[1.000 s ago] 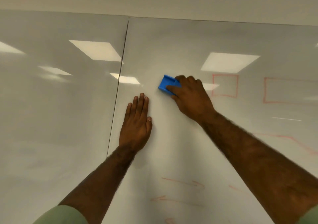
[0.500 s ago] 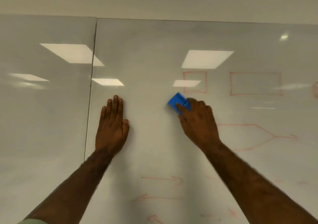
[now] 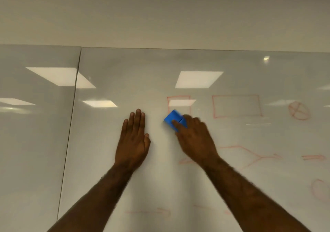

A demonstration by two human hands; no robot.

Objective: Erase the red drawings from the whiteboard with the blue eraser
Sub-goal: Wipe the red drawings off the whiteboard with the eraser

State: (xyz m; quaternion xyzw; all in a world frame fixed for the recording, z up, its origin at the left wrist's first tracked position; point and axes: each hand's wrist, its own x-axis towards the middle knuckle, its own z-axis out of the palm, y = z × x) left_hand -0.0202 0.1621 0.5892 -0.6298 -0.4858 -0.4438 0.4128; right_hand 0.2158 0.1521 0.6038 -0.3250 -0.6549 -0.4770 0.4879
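Observation:
My right hand (image 3: 195, 139) grips the blue eraser (image 3: 172, 119) and presses it on the whiteboard (image 3: 146, 74), at the lower left corner of a small red square (image 3: 178, 105). My left hand (image 3: 133, 139) lies flat on the board with fingers together, a short way left of the eraser. Other red drawings lie to the right: a rectangle (image 3: 236, 106), a crossed circle (image 3: 298, 110), a branching arrow (image 3: 253, 156) and an equals sign (image 3: 313, 157). Faint red arrows (image 3: 151, 212) show low between my forearms.
A vertical seam (image 3: 71, 124) splits the board into a left panel and the panel I work on. Ceiling lights reflect as bright patches (image 3: 198, 79). A plain wall (image 3: 160, 17) rises above the board's top edge. A partial red oval (image 3: 319, 190) sits at the right edge.
The view has shifted right, bringing more drawings into sight. My right hand has carried the eraser down and right to the red square. My left hand stays flat on the board.

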